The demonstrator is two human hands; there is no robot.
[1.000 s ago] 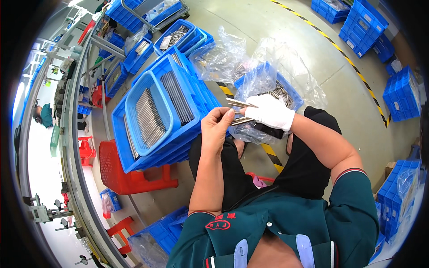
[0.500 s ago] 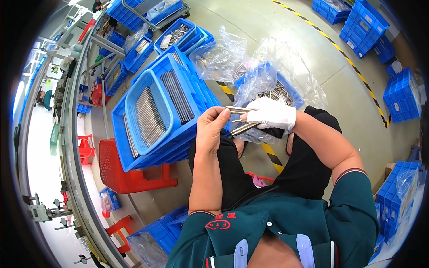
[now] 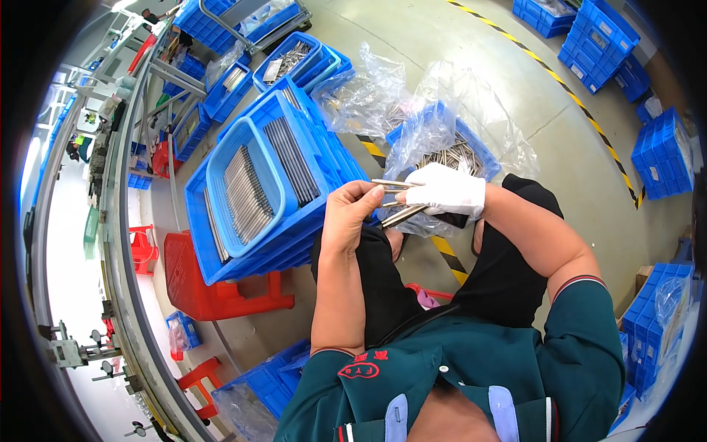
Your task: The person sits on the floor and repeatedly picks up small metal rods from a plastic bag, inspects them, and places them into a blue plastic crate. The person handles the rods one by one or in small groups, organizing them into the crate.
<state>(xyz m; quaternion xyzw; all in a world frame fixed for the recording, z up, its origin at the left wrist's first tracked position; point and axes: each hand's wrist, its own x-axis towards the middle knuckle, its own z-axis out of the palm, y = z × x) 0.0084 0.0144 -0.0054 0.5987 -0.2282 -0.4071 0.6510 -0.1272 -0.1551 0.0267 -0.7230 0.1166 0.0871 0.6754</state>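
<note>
My right hand (image 3: pixel 448 190), in a white glove, is closed around several thin metal rods (image 3: pixel 403 216) whose ends stick out toward the left. My bare left hand (image 3: pixel 349 210) is beside it, thumb and fingertips pinched at the ends of the upper rods. The fingers partly hide where the rods meet the left hand. Just beyond my right hand, a blue bin (image 3: pixel 487 163) lined with clear plastic holds a loose heap of similar rods. Left of my hands, a light blue basket (image 3: pixel 213 171) with rods laid side by side rests on a stack of blue crates (image 3: pixel 193 214).
Crumpled clear plastic (image 3: pixel 362 88) spreads beyond my hands. A red stool (image 3: pixel 213 295) stands by the crates, with a metal-framed bench (image 3: pixel 121 295) further left. More blue crates (image 3: pixel 663 155) are at the right, past black-and-yellow floor tape (image 3: pixel 571 87).
My left hand has shifted slightly, and the rod ends by its fingertips lie a little differently. My right hand keeps its hold, hardly moved.
</note>
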